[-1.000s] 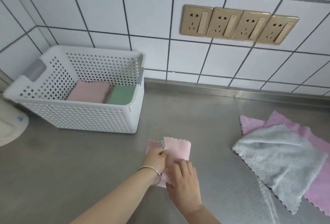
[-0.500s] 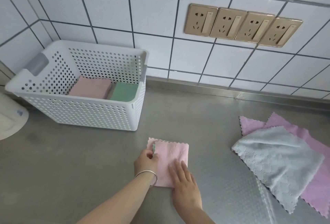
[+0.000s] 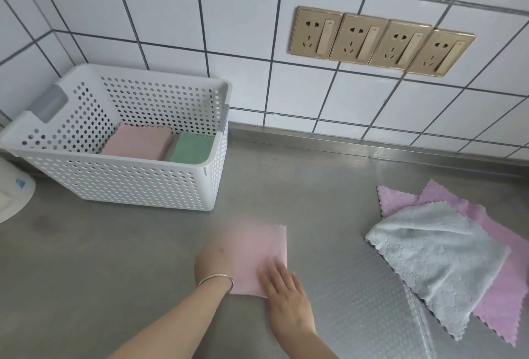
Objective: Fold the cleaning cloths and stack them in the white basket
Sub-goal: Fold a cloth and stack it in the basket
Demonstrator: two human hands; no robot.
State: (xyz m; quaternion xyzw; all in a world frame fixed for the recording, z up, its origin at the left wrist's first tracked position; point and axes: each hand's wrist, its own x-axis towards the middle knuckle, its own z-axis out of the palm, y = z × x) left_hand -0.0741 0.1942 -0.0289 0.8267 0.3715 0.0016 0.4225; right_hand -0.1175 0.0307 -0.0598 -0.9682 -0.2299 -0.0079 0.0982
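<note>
Head view: folded pink cloth [image 3: 257, 249] lies under left hand [image 3: 213, 258] and right hand [image 3: 282, 287]

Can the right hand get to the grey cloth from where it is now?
Probably yes: the right hand lies flat on the folded pink cloth, and only bare counter separates it from the grey cloth.

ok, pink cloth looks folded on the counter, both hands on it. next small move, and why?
Probably grip the folded pink cloth and lift it toward the white basket. It lies as a small square under the right hand, whose fingers lie flat, with the left hand at its left edge, blurred. Folded cloths already sit in the basket.
</note>
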